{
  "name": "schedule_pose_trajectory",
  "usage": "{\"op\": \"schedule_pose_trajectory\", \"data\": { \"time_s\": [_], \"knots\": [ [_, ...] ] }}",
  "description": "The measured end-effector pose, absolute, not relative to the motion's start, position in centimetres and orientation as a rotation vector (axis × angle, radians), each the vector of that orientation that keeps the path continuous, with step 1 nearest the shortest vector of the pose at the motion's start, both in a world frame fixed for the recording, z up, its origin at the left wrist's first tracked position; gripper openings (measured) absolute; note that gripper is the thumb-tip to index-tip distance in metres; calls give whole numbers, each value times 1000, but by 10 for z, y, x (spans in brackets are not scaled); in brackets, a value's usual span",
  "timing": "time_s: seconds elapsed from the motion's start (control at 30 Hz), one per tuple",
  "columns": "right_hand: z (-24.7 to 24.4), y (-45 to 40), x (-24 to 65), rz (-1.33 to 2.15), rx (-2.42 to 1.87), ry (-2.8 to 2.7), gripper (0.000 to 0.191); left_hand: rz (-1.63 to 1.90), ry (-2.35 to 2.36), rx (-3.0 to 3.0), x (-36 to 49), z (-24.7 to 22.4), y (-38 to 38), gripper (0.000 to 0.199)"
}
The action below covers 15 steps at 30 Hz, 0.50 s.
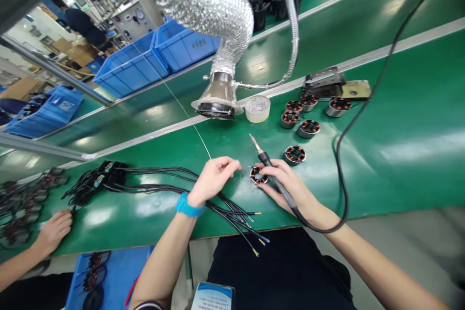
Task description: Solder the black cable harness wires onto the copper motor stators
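Observation:
In the head view, my right hand (290, 186) grips a soldering iron (275, 174), its bare tip pointing up and left. The fingers of that hand also touch a small round motor stator (254, 175) with copper windings, beneath the iron. My left hand (217, 177), wearing a blue wristband, is closed in a pinch just left of the stator. A thin pale solder wire (185, 111) runs down from above into this hand; its end is hidden. Black cables (228, 213) with stripped, coloured ends pass under my left wrist.
Several stators (310, 128) sit at the right, near a metal fixture (323, 85). A fume extractor hood (217, 97) hangs behind my hands, with a round tub (257, 109) beside it. Another person's hand (54, 230) is at the left. Blue bins (132, 68) stand behind.

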State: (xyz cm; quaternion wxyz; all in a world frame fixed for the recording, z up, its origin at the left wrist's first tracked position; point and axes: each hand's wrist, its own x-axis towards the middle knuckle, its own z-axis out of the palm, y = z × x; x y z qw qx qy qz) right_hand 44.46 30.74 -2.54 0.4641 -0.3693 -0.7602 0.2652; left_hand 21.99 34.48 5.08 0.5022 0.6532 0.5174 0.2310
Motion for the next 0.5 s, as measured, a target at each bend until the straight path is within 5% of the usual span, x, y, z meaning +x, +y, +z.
{"op": "schedule_pose_trajectory", "data": {
  "time_s": [0.27,0.5],
  "knots": [
    [-36,314,440,493,-993,-1860,24,45,1039,2429,175,37,305,29],
    [-29,313,434,288,-1076,-1886,31,63,1079,2491,158,39,309,41]
  ]
}}
